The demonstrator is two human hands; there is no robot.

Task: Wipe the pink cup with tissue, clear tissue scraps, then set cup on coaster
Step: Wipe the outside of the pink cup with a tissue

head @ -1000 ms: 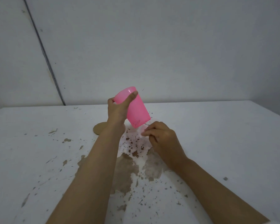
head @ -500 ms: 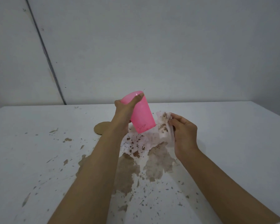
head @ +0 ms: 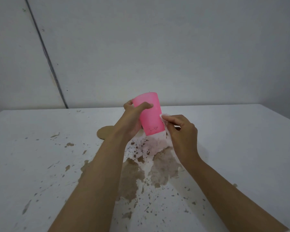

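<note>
Nearest you, brown stains mark the white surface. Above them your right hand pinches the tissue against the pink cup, gripped aloft by your left hand. Beyond lies the coaster.

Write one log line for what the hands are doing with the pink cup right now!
left hand: holds pink plastic cup aloft | right hand: presses white tissue to cup side | round brown coaster: bare
</note>
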